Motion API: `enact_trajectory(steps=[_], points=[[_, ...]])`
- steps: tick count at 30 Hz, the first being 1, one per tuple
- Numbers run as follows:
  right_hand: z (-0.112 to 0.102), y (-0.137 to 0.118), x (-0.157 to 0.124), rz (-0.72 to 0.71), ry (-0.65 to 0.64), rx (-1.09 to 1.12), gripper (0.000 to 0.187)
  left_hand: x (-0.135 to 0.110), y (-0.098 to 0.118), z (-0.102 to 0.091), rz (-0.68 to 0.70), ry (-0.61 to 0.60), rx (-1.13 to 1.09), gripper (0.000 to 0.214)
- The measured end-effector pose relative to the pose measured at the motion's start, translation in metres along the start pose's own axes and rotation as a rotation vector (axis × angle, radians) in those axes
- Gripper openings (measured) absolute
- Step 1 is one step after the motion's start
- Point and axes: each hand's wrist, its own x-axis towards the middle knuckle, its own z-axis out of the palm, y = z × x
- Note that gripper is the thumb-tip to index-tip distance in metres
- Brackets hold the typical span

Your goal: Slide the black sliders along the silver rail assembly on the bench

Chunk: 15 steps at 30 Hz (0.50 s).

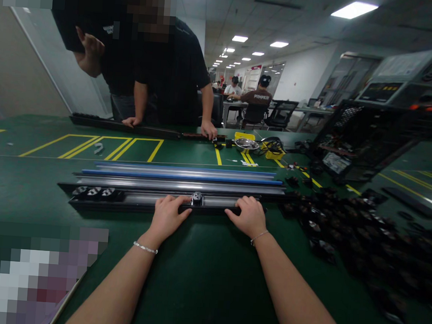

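A long black channel [139, 199] with a silvery inside lies across the table in front of me. My left hand [167, 217] is closed over it left of the middle, thumb on the near edge and fingers reaching across. Just beside those fingertips, a small black-and-silver block [197, 198] sits inside the channel. Further right, my right hand [251, 219] grips the same channel with its thumb at the near side and fingers over the far side. Several round black-and-silver pieces [94, 192] sit at the channel's left end.
Blue-edged silvery strips [185, 176] lie just behind. A heap of dark parts [361, 246] spreads at right, near an opened computer case [351, 137]. Across the green table [201, 269], two people in black stand by another long black bar [144, 129] and a metal bowl [247, 144].
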Motion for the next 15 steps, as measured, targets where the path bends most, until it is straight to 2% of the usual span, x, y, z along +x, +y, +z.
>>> enact_trajectory(steps=[6,15], points=[[-0.002,-0.006,0.000,0.001,0.039,0.038,0.030,-0.001,-0.001,0.000,0.021,-0.002,-0.009,0.032],[-0.002,-0.022,0.005,-0.036,0.100,0.218,0.026,-0.002,-0.004,0.003,0.086,0.004,0.031,0.035]])
